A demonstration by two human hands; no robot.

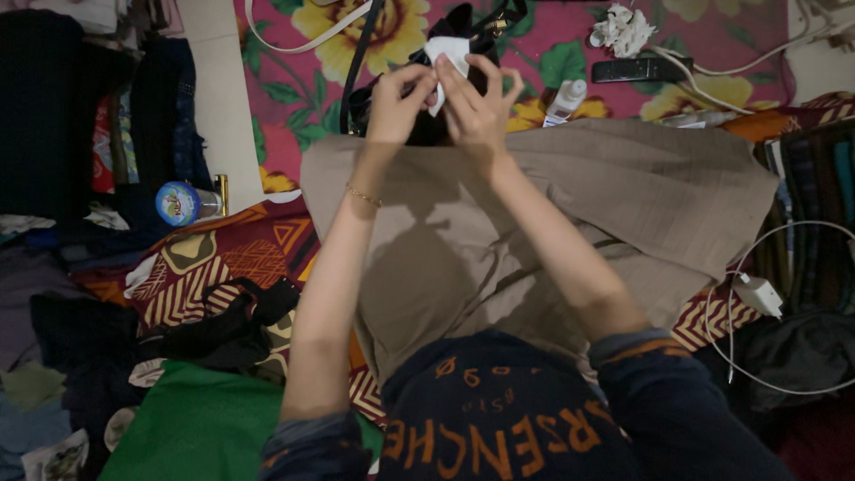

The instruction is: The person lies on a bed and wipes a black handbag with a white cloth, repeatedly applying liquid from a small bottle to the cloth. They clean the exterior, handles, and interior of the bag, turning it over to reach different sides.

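Both my hands are raised over the far edge of a beige garment [623,196] spread flat on the bed. My left hand [396,102] and my right hand [476,107] pinch a small white tag [443,53] between their fingertips; the tag seems attached to the garment's edge. A thin bracelet sits on my left wrist. My sleeves are pushed up to the elbows. Behind the hands lies a black bag [463,27], partly hidden by them.
A floral pink sheet [294,89] covers the far bed, with a white bottle [565,100], a black remote [641,69] and white cables. A blue-capped bottle [183,203] lies left. Dark clothes, a green cloth [196,428] and a white charger [757,294] surround the garment.
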